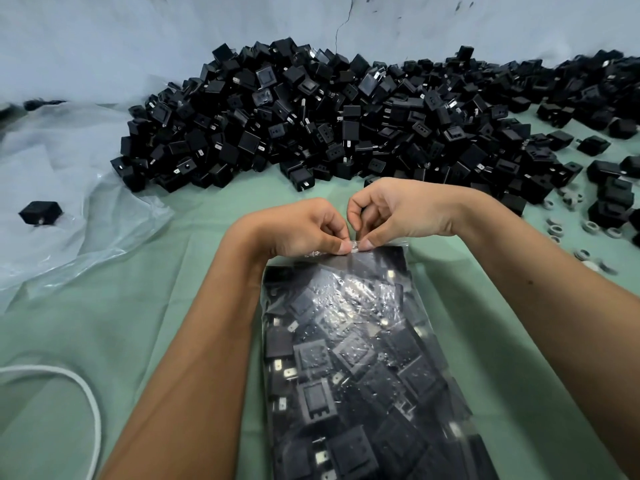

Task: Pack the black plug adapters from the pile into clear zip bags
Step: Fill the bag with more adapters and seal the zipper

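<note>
**Both hands pinched the mouth of a filled zip bag**

A clear zip bag (pixel 360 358) lay flat on the green worktop (pixel 138 323), stretching from the lower edge of the view up to the hands. It was packed with black plug adapters, their square faces and small metal blades showing through the glossy plastic. No brand, label or print could be read on the bag or on any adapter.

The left hand (pixel 304 230) and the right hand (pixel 398 213) met at the far end of the bag. Each hand's thumb and curled fingers (pixel 341 245) pinched the bag's top strip, the two pinches almost touching at the middle of the opening.

Beyond the hands, the pile of loose black adapters (pixel 311 123) ran across the worktop against a pale wall (pixel 138 36), spreading thinner toward the right. One stray adapter (pixel 41 212) sat well apart at the left on a crumpled sheet of clear plastic (pixel 69 202). Small pale rings (pixel 585 230) lay scattered on the worktop near the right forearm. A white cable (pixel 88 396) curved through the lower left corner.
</note>
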Motion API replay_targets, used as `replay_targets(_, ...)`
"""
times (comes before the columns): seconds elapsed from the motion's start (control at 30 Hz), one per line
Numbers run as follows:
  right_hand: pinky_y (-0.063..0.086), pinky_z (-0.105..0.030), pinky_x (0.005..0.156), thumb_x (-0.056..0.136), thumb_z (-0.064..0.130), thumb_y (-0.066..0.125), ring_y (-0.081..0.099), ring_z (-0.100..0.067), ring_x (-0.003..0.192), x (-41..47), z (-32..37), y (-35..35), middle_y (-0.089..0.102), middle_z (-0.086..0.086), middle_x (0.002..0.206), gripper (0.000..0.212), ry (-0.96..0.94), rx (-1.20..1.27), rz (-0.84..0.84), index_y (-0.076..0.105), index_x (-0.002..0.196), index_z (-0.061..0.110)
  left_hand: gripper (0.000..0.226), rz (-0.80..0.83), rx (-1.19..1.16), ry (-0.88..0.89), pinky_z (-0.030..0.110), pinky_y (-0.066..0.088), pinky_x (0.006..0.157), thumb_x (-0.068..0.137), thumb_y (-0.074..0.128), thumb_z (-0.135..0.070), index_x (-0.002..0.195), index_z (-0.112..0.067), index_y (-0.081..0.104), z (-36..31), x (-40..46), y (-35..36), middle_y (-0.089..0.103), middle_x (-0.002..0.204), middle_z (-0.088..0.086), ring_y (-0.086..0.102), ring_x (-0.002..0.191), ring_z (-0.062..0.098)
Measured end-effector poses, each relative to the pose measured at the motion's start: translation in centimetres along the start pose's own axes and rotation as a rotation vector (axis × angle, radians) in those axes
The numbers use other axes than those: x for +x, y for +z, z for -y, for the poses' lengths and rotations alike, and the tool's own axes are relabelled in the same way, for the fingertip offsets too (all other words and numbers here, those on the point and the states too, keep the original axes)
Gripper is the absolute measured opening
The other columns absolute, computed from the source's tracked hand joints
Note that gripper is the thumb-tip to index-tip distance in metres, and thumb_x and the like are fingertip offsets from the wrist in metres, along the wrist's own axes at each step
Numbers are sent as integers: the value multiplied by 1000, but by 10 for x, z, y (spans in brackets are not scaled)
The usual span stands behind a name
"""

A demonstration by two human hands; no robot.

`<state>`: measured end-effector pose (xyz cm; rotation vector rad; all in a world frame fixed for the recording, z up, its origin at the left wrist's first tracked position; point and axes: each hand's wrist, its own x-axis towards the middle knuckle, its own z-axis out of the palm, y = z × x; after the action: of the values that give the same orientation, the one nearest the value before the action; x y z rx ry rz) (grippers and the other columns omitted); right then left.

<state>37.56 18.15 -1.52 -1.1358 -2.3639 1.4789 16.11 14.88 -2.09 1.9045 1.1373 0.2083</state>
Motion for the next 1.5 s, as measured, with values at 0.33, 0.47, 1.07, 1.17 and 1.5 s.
replay_targets(0.33, 51, -24, 74, 86, 6, 81, 71, -13, 79, 2, 6, 3, 79, -8, 90, 21, 59, -74, 13, 68, 100, 14, 12, 25, 24, -91, 20, 44, 65, 92, 76, -21, 89, -10, 78, 5, -6, -11, 65, 63, -9, 53, 58, 3)
replay_targets(0.47, 55, -27, 79, 85, 4, 81, 73, -14, 81, 8, 10, 10, 79, -8, 89, 20, 42, -90, -15, 68, 99, 12, 11, 33, -1, -30, 15, 41, 60, 93, 74, -15, 84, -10, 75, 6, -7, -8, 61, 60, -11, 50, 56, 3)
replay_targets(1.07, 51, -21, 66, 85, 10, 84, 68, -13, 73, 7, 8, 17, 78, -7, 87, 21, 15, -33, -64, 67, 96, 16, 9, 48, -27, -53, 25, 45, 71, 94, 73, -15, 86, -11, 77, 15, -12, -15, 70, 73, -1, 56, 66, 10)
replay_targets(1.17, 53, -23, 66, 84, 10, 85, 68, -15, 77, 12, 12, 22, 79, -9, 90, 23, 9, 9, -60, 68, 97, 15, 12, 25, -18, -35, 22, 41, 65, 95, 72, -13, 83, -9, 76, 14, -12, -13, 65, 69, -1, 51, 62, 8)
replay_targets(1.5, 48, -17, 56, 84, -5, 80, 66, -12, 68, 11, 12, 22, 78, -13, 89, 34, -38, 6, -73, 53, 95, 13, 7, 0, -32, -103, 27, 48, 76, 88, 79, -17, 91, -11, 80, 19, -18, -22, 75, 81, 5, 62, 74, 12)
